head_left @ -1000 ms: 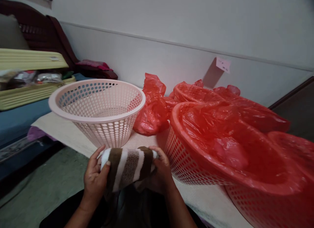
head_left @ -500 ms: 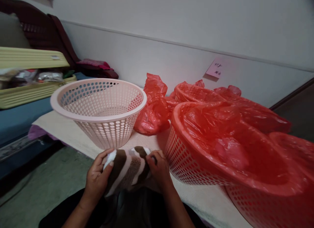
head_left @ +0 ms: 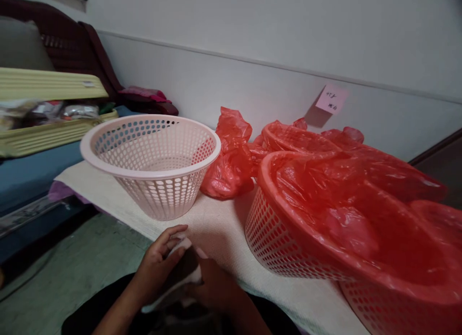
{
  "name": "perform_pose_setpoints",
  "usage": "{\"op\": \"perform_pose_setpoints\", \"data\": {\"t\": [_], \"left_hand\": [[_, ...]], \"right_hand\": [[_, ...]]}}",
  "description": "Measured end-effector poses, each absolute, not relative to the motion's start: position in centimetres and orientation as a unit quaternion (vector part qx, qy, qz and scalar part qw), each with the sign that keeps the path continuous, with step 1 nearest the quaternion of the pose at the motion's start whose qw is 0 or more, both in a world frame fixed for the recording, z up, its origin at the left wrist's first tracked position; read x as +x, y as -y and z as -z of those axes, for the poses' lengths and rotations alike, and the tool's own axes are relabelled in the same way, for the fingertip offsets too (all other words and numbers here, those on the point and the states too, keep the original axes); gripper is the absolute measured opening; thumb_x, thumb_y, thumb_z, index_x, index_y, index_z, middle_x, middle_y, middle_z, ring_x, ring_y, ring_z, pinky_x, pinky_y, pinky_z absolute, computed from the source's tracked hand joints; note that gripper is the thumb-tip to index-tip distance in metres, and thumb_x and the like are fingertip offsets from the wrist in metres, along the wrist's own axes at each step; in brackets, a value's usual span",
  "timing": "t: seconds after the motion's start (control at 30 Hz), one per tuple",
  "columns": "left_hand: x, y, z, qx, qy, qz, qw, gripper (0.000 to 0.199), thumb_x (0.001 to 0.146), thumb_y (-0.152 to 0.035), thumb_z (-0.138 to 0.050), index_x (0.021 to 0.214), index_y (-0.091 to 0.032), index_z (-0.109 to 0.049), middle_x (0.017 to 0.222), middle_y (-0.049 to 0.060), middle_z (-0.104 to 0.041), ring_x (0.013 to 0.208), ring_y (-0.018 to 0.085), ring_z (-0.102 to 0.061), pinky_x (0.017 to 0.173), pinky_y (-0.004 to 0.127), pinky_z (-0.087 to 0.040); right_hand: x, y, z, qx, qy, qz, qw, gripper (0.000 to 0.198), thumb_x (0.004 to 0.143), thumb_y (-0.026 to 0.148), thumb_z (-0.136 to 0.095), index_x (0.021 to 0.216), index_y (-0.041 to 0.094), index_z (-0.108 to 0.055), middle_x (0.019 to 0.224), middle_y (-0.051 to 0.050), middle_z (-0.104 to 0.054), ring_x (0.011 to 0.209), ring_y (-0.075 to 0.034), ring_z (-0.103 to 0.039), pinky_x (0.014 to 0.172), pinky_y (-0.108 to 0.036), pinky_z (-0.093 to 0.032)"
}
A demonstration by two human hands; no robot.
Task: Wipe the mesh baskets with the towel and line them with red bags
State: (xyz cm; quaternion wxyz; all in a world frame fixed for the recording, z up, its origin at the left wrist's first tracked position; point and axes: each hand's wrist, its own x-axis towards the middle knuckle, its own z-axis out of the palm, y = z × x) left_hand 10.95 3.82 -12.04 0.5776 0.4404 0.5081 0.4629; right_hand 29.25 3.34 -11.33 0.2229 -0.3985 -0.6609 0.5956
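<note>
A soft, fuzzy striped cloth piece [head_left: 185, 268], dark brown and white, is bunched low in front of my body. My left hand [head_left: 159, 264] grips its left side, with thumb and fingers on the white edge. On the other side my right hand [head_left: 213, 283] is closed around the cloth, dim and partly in shadow. Much of the cloth is hidden between the hands. Just beyond them stands a pale pink perforated basket [head_left: 164, 198] with nothing visible inside.
Red-bag-lined perforated baskets [head_left: 267, 229] crowd the right. A crumpled red plastic bag [head_left: 229, 173] sits between baskets on the pale cloth-covered table [head_left: 216, 229]. A pink note [head_left: 331, 99] is on the wall. An open yellow case [head_left: 54, 135] with packets lies left.
My hands have come closer together and lower, folding the cloth that was stretched between them. Its striped face is now mostly covered. The view has shifted slightly.
</note>
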Motion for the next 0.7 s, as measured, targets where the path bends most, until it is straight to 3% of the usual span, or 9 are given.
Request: {"op": "perform_pose_setpoints", "data": {"t": [0.07, 0.13, 0.3, 0.5, 0.6, 0.7], "left_hand": [[10.7, -4.5, 11.8, 0.414, -0.491, -0.475, 0.602, 0.063, 0.075, -0.048, -0.076, 0.126, -0.019, -0.053, 0.082, 0.002, -0.074, 0.073, 0.015, -0.067, 0.067, 0.022, -0.048], [10.4, -5.0, 11.5, 0.380, -0.492, -0.505, 0.599, 0.066, 0.072, -0.050, -0.078, 0.123, -0.017, -0.055, 0.077, 0.001, -0.073, 0.066, 0.015, -0.066, 0.062, 0.022, -0.048], [9.8, -4.9, 11.3, 0.294, -0.486, -0.576, 0.588, 0.059, 0.074, -0.054, -0.074, 0.119, -0.017, -0.061, 0.090, 0.005, -0.076, 0.080, 0.019, -0.071, 0.073, 0.026, -0.053], [9.8, -4.5, 12.5, 0.249, -0.394, -0.622, 0.629, 0.051, 0.077, -0.050, -0.073, 0.115, -0.019, -0.060, 0.108, 0.009, -0.074, 0.104, 0.024, -0.068, 0.088, 0.034, -0.054], [9.8, -4.9, 13.4, 0.256, -0.443, -0.594, 0.620, 0.061, 0.076, -0.055, -0.072, 0.122, -0.020, -0.054, 0.110, 0.010, -0.073, 0.093, 0.023, -0.071, 0.082, 0.035, -0.055], [9.9, -5.3, 14.2, 0.311, -0.516, -0.539, 0.589, 0.066, 0.068, -0.055, -0.076, 0.118, -0.016, -0.058, 0.092, 0.006, -0.074, 0.079, 0.022, -0.070, 0.075, 0.034, -0.054]], "right_hand": [[29.5, -3.6, 11.9, -0.388, 0.621, -0.642, 0.228, 0.038, 0.076, 0.028, -0.071, 0.113, 0.024, -0.072, 0.105, -0.003, -0.074, 0.094, -0.023, -0.066, 0.084, -0.035, -0.049], [29.9, -4.0, 12.7, -0.351, 0.557, -0.708, 0.257, 0.034, 0.075, 0.032, -0.072, 0.107, 0.020, -0.075, 0.093, -0.003, -0.075, 0.088, -0.022, -0.066, 0.083, -0.035, -0.049], [30.3, -5.1, 14.2, -0.398, 0.360, -0.730, 0.423, 0.038, 0.066, 0.032, -0.077, 0.099, 0.015, -0.075, 0.088, -0.006, -0.077, 0.083, -0.024, -0.070, 0.081, -0.038, -0.052], [29.8, -5.6, 14.3, -0.453, 0.254, -0.675, 0.524, 0.045, 0.063, 0.032, -0.080, 0.104, 0.016, -0.070, 0.092, -0.007, -0.078, 0.087, -0.027, -0.072, 0.083, -0.040, -0.055], [29.6, -5.7, 14.1, -0.452, 0.217, -0.669, 0.549, 0.049, 0.062, 0.033, -0.082, 0.107, 0.017, -0.069, 0.090, -0.006, -0.078, 0.089, -0.028, -0.072, 0.084, -0.041, -0.055], [29.4, -5.9, 13.8, -0.446, 0.205, -0.675, 0.551, 0.051, 0.063, 0.035, -0.082, 0.109, 0.018, -0.068, 0.088, -0.006, -0.078, 0.086, -0.028, -0.073, 0.081, -0.042, -0.056]]}}
